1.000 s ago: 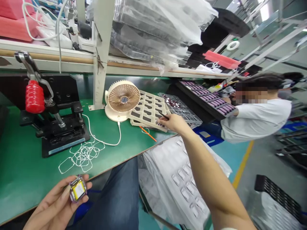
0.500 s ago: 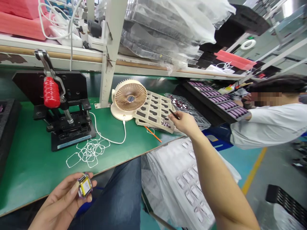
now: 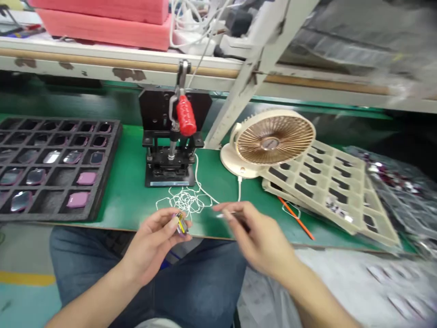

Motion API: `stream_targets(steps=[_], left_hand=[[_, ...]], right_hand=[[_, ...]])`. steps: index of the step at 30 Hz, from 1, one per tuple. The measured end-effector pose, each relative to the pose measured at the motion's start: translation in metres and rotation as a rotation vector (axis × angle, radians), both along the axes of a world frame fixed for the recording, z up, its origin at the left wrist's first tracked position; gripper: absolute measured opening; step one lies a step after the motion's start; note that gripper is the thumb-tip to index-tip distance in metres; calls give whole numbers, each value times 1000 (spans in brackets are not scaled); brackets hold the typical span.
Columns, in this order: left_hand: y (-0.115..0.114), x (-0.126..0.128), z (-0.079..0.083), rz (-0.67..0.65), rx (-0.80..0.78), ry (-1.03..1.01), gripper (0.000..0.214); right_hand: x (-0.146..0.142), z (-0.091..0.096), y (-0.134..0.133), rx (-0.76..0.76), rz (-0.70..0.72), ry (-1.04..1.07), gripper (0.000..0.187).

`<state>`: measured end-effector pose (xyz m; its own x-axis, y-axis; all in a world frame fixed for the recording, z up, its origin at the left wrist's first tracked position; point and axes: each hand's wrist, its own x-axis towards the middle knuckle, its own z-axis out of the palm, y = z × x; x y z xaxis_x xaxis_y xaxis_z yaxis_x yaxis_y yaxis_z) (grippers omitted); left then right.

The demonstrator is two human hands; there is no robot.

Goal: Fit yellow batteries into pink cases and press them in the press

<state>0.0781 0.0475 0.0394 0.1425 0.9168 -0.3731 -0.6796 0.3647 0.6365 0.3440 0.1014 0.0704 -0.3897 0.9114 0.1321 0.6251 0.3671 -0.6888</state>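
Observation:
My left hand [image 3: 155, 239] is closed on a small purple part with a yellow cell [image 3: 180, 224], held over the near edge of the green bench [image 3: 129, 200]. My right hand [image 3: 254, 237], blurred by motion, sits just right of it and pinches a thin dark tool [image 3: 235, 216] whose tip points toward the part. A tangle of thin white loops [image 3: 186, 200] lies on the bench just behind both hands. Straight behind the loops stands a black hand press with a red handle [image 3: 186, 115].
A black foam tray [image 3: 105, 182] with purple and shiny parts lies at the left. At the right a beige fan [image 3: 273, 141] leans by stacked beige trays [image 3: 327, 187], with an orange stick [image 3: 295, 217] in front. A shelf with pink foam [image 3: 109, 27] runs overhead.
The view has swung left. My right hand drew back from the beige tray to beside my left hand, still with the tool. My left hand lifted the part toward the bench edge.

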Motion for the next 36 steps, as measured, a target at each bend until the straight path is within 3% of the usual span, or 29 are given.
stream_targets(steps=[4,9,19,23,33,36], left_hand=[[-1,-7,5,92,31,16,20],[1,-19,7,245,71,51,23],[3,-20,-4,315,131,187,21],[2,-18,-8,329,181,245,15],[0,-22,-13,310,243,343,13],[-2,-23,-14,305,259,344,12]], right_hand=[[-68,-17,-3,-9,167,141,13],[-100,-27,2,130,236,198,24],[-112,-29,1,293,310,273,22],[-113,-29,1,295,288,241,24],[-116,-27,9,332,374,237,3],[-116,-31,10,330,353,196,4]])
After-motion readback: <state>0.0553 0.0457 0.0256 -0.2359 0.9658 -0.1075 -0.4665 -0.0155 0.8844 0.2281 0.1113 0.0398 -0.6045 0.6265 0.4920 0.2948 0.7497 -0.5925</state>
